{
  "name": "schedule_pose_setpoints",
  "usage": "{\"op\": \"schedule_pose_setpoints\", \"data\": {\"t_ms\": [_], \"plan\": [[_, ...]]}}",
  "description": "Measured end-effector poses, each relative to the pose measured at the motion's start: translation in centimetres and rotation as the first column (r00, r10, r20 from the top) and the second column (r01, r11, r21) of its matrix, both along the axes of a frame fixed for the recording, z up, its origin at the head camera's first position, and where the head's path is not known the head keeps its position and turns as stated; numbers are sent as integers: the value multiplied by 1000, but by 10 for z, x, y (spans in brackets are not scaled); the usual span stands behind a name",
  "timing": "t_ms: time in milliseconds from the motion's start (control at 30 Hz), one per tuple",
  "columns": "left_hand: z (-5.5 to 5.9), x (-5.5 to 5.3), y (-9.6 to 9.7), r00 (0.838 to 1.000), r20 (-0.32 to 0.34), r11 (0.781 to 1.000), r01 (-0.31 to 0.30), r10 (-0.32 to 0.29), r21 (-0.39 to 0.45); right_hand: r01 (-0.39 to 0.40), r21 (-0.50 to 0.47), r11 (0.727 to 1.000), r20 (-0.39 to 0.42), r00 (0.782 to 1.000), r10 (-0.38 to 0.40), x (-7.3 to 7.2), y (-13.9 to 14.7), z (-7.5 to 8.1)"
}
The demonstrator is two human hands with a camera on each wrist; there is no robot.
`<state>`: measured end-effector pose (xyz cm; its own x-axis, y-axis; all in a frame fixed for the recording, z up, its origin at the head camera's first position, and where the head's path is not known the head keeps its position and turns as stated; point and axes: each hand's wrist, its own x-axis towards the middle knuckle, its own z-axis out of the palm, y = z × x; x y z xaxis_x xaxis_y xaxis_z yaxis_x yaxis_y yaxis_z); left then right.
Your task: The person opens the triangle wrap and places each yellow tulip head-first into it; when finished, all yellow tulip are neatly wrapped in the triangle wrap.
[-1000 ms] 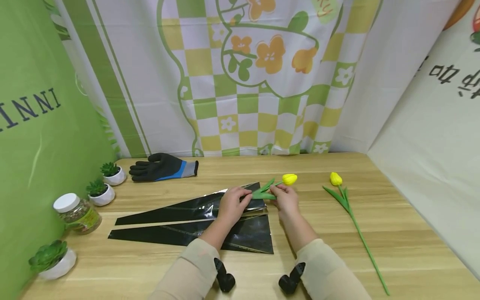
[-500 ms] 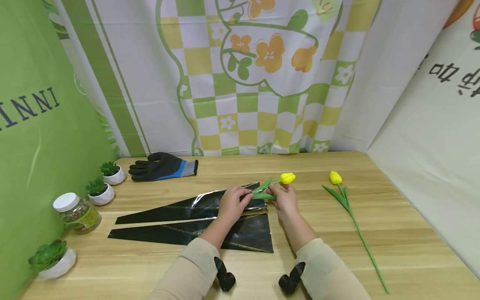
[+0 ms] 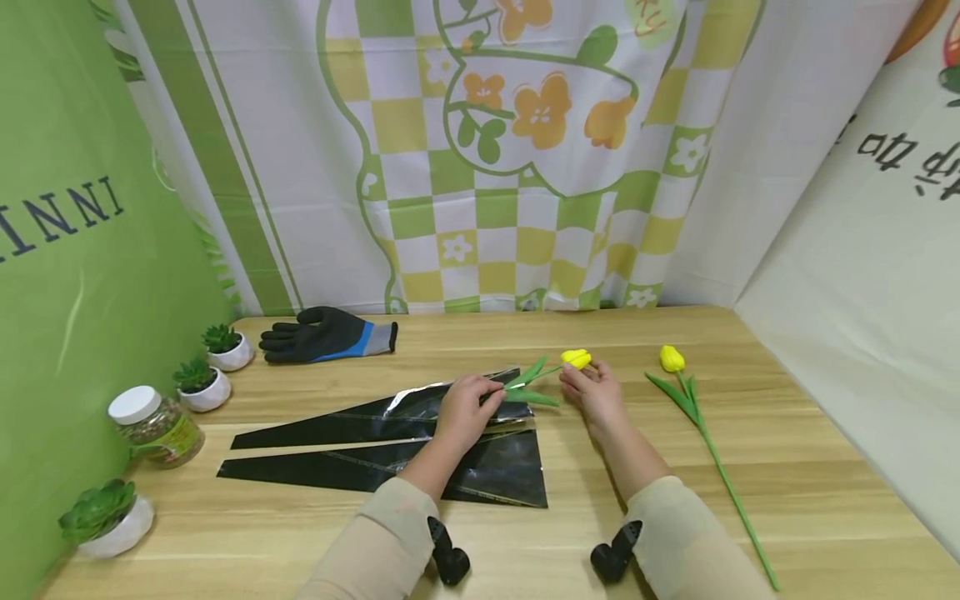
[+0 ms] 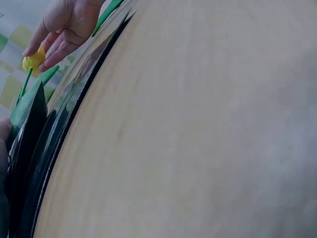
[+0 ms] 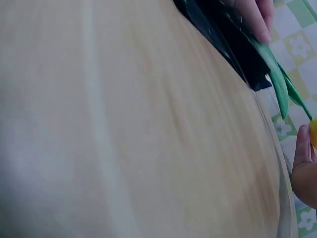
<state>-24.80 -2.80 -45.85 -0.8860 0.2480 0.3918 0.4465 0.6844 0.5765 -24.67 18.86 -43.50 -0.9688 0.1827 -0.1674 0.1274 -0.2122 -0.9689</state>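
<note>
My left hand (image 3: 465, 410) pinches the leafy part of a yellow tulip (image 3: 576, 358) at the wide end of the upper black flower sleeve (image 3: 352, 423). Two green leaves and the bloom stick out past this end toward the right; the lower stem is hidden by the sleeve and hand. With thumb and fingers my right hand (image 3: 596, 398) holds the yellow bloom, as the left wrist view also shows at the bloom (image 4: 33, 60). A second black sleeve (image 3: 495, 467) lies flat just below the first, under my left forearm.
Another yellow tulip (image 3: 720, 462) with a long green stem lies at the right. A black and blue work glove (image 3: 322, 335) rests at the back left. Along the left side stand a white-lidded jar (image 3: 156, 427) and several potted succulents (image 3: 112, 521). A patterned curtain (image 3: 495, 208) hangs behind.
My right hand has left the leaves and moved right to the bloom. My left hand keeps its place on the tulip and sleeve.
</note>
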Motion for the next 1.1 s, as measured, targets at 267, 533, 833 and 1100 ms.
{"op": "schedule_pose_setpoints", "data": {"t_ms": [267,533,833,1100], "plan": [[2,0,-2,1000,-7,1000,9,-10,-17,-104,13,994,5,995,104,0,19,4],[1,0,-3,1000,-2,999,22,-22,-27,-201,141,969,1,979,203,0,16,1],[1,0,-3,1000,6,999,17,-17,-34,-266,290,919,23,962,271,-1,5,0],[3,-1,-2,1000,2,999,23,-23,-35,-317,340,886,18,944,330,-3,-1,-4]]}}
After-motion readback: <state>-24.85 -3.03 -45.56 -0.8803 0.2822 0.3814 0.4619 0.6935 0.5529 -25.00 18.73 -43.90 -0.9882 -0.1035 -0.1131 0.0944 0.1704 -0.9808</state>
